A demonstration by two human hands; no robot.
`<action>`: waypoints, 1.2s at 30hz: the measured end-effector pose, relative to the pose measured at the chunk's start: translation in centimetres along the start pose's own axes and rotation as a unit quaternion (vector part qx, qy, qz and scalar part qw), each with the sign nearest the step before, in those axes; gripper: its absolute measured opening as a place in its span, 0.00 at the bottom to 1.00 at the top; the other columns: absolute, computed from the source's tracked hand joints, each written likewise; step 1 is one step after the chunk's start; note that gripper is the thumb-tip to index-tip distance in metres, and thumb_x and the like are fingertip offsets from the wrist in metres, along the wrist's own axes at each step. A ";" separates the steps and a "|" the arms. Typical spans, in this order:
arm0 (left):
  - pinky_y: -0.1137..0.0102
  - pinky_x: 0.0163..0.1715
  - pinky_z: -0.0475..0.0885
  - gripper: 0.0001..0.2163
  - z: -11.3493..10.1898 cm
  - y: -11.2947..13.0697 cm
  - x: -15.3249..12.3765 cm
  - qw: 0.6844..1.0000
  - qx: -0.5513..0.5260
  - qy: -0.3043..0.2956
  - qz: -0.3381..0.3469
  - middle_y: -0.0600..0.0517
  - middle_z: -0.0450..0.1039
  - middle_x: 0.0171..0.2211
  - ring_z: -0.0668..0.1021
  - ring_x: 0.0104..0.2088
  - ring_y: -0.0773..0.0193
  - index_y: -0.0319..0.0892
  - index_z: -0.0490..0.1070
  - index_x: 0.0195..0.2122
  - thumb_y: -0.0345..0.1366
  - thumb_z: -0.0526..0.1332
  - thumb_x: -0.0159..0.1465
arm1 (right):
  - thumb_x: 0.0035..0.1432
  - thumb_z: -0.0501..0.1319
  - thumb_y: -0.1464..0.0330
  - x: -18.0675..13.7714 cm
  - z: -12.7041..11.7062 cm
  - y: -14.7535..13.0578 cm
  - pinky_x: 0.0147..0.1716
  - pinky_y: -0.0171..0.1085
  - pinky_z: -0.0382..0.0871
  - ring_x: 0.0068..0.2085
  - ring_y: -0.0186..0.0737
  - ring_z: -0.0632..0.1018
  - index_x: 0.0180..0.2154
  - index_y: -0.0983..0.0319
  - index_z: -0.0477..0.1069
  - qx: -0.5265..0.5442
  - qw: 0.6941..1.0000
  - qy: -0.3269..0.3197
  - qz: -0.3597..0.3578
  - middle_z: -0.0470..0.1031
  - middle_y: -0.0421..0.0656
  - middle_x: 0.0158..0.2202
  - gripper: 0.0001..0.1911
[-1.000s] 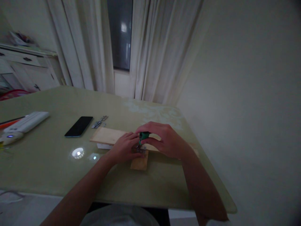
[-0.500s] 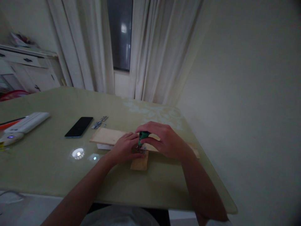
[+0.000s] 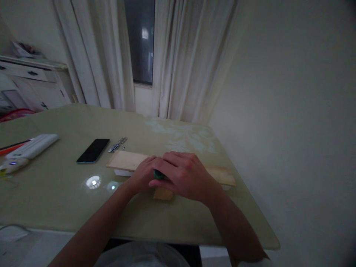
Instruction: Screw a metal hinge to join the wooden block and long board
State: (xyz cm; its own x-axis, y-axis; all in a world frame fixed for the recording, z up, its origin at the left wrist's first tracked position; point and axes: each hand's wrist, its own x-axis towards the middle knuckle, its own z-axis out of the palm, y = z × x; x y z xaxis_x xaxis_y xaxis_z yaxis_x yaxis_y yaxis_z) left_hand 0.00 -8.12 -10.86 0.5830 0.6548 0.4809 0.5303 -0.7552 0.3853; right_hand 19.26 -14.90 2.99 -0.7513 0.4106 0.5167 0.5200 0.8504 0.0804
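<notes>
- Well in from the near edge of the table [image 3: 180, 226], far left, a white gadget [image 3: 35, 147] is parked.
- Next, a phone [image 3: 93, 151] is laid flat, metal pieces [image 3: 118, 145] scattered just beside it.
- Left hand [image 3: 142, 176] is rested on a wooden board [image 3: 128, 160]; fingers half hidden, so spread or not can't be told.
- Green handle [image 3: 158, 174] is pinched by the right hand [image 3: 183, 175], above a wood block [image 3: 163, 194].
- Board's right end is set by the table's right edge.
</notes>
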 end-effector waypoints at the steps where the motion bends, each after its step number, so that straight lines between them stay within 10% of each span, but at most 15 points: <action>1: 0.58 0.47 0.73 0.03 -0.1 0.1 0.0 1.000 0.008 0.000 0.009 0.50 0.75 0.40 0.74 0.42 0.54 0.45 0.72 0.35 0.36 0.63 0.65 | 0.72 0.61 0.53 0.0 0.1 -0.1 0.37 0.39 0.65 0.39 0.40 0.77 0.41 0.62 0.76 -0.006 1.000 -0.002 0.001 0.80 0.43 0.39 0.18; 15: 0.58 0.49 0.72 0.16 0.0 -0.4 0.2 0.999 0.022 -0.024 0.031 0.47 0.79 0.51 0.78 0.49 0.51 0.48 0.77 0.45 0.50 0.72 0.63 | 0.67 0.68 0.61 -2.4 -4.5 2.8 0.48 0.40 0.72 0.47 0.44 0.81 0.51 0.60 0.76 0.146 0.983 -0.047 0.099 0.81 0.45 0.45 0.14; 36: 0.58 0.49 0.72 0.19 -0.1 -0.4 0.1 0.998 0.029 -0.037 0.028 0.47 0.78 0.54 0.78 0.51 0.50 0.48 0.77 0.49 0.50 0.73 0.62 | 0.67 0.69 0.60 -1.8 -3.1 3.6 0.49 0.39 0.71 0.48 0.42 0.80 0.50 0.59 0.76 0.156 0.981 -0.051 0.107 0.81 0.44 0.46 0.14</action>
State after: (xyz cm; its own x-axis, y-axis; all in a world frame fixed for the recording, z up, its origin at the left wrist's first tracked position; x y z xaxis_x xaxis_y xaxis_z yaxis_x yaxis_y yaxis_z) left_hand -0.22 -7.72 -10.87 0.6555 0.6143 0.4392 0.5296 -0.7885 0.3126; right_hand 23.79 -13.60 4.99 -0.6839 0.6071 0.4047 0.5322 0.7945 -0.2925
